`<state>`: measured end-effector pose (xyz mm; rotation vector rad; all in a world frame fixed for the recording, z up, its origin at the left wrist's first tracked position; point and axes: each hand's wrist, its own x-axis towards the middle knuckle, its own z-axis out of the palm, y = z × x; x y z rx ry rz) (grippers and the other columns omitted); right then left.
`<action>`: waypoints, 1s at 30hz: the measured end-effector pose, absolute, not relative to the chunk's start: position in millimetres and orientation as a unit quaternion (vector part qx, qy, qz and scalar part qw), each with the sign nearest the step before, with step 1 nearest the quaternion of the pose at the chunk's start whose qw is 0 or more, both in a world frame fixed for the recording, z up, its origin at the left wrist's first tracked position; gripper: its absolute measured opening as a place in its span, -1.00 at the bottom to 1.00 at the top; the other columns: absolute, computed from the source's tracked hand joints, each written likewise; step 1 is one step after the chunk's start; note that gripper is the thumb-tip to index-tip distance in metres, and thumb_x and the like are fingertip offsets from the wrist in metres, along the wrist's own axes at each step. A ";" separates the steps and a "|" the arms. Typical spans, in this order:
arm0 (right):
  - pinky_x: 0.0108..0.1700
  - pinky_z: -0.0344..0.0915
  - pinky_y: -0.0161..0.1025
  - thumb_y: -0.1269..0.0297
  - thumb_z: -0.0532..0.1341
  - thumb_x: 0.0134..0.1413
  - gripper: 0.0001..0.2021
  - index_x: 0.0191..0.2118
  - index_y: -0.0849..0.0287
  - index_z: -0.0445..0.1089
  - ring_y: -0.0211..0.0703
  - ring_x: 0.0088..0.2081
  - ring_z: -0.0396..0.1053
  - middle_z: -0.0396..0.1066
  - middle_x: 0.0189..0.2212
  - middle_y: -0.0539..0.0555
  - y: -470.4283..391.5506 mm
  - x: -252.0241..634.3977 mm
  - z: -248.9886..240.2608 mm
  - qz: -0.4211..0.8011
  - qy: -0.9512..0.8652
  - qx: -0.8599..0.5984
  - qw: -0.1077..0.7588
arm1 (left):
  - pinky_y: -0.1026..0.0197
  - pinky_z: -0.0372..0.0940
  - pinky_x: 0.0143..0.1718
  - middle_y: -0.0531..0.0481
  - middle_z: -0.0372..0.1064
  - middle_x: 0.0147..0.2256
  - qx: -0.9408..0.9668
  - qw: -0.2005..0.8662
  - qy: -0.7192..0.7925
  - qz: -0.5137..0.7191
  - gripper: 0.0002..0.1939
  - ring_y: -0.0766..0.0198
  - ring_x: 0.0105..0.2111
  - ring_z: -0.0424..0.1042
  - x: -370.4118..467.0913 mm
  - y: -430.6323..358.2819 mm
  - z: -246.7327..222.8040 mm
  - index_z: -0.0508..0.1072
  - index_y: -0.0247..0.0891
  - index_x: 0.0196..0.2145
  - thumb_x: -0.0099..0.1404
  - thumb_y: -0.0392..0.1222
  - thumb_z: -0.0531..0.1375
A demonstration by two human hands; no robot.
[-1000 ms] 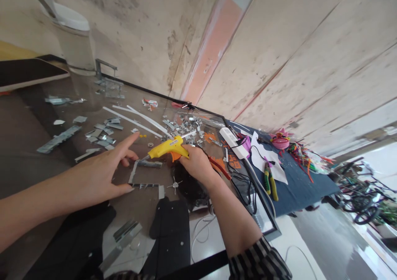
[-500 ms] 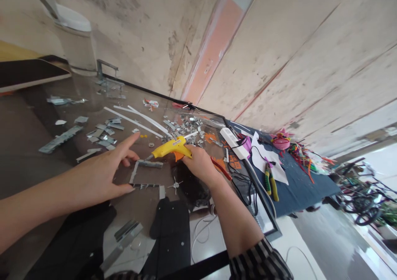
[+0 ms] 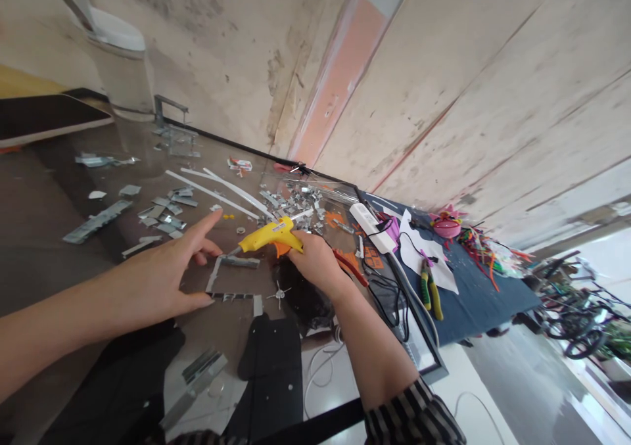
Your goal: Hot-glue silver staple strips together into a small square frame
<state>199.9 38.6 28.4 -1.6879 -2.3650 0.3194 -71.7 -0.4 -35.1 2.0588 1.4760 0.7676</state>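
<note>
My right hand (image 3: 318,259) is closed around the handle of a yellow glue gun (image 3: 263,235) with an orange trigger. The gun's nozzle points down and left, at the upper corner of a small grey frame (image 3: 214,275) lying on the glossy table. Fingers spread, my left hand (image 3: 175,267) rests beside the frame's left side, thumb by its lower corner. Whether its fingertips touch the frame is hard to tell. A small silver star-shaped piece (image 3: 279,294) lies right of the frame.
Grey scraps (image 3: 170,208), white sticks (image 3: 221,198) and a white power strip (image 3: 372,227) lie on the table. A lidded container (image 3: 123,70) stands at the back left. Green-handled pliers (image 3: 431,292) lie on a blue cloth (image 3: 473,307) at right.
The glue gun in my right hand has moved slightly left and down, its nozzle now closer to the frame's upper corner. My left hand has hardly moved.
</note>
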 end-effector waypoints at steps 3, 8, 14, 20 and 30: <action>-0.26 0.17 -0.28 0.34 0.09 0.07 -0.76 -0.17 0.10 0.44 -0.13 -0.28 0.40 0.50 -0.30 0.05 39.7 203.4 29.4 0.106 -0.806 -0.571 0.115 | 0.07 0.31 -0.17 -0.10 0.47 -0.06 0.754 0.243 0.541 0.281 0.24 0.05 -0.21 0.43 -71.2 -0.7 -33.7 -0.40 -0.07 0.39 -0.08 -0.01 0.28; -0.28 0.15 -0.28 0.36 0.08 0.05 -0.75 -0.19 0.11 0.44 -0.12 -0.29 0.41 0.51 -0.33 0.06 39.8 207.6 31.9 0.101 -0.810 -0.567 0.113 | 0.06 0.31 -0.14 -0.07 0.47 -0.06 0.750 0.251 0.549 0.272 0.25 0.05 -0.20 0.44 -70.3 -1.9 -29.3 -0.40 -0.04 0.39 -0.09 -0.01 0.29; -0.27 0.15 -0.27 0.35 0.08 0.05 -0.72 -0.14 0.11 0.45 -0.10 -0.27 0.41 0.52 -0.29 0.07 39.4 209.5 34.4 0.095 -0.807 -0.573 0.105 | 0.07 0.30 -0.14 -0.08 0.48 -0.06 0.752 0.245 0.546 0.276 0.26 0.07 -0.21 0.45 -70.6 -1.1 -31.5 -0.41 -0.05 0.39 -0.09 0.00 0.30; -0.27 0.16 -0.29 0.35 0.08 0.07 -0.76 -0.18 0.11 0.44 -0.12 -0.26 0.41 0.51 -0.30 0.07 37.9 201.4 33.6 0.097 -0.808 -0.571 0.105 | 0.07 0.31 -0.15 -0.07 0.47 -0.06 0.751 0.249 0.546 0.276 0.25 0.07 -0.22 0.43 -70.0 -1.6 -30.8 -0.41 -0.04 0.38 -0.09 -0.02 0.28; -0.30 0.15 -0.30 0.35 0.10 0.06 -0.76 -0.17 0.10 0.45 -0.14 -0.31 0.39 0.50 -0.33 0.03 39.3 210.8 36.5 0.108 -0.807 -0.569 0.116 | 0.06 0.29 -0.15 -0.13 0.48 -0.07 0.757 0.246 0.536 0.282 0.24 0.04 -0.22 0.44 -70.6 -0.8 -31.8 -0.40 -0.07 0.39 -0.07 -0.01 0.29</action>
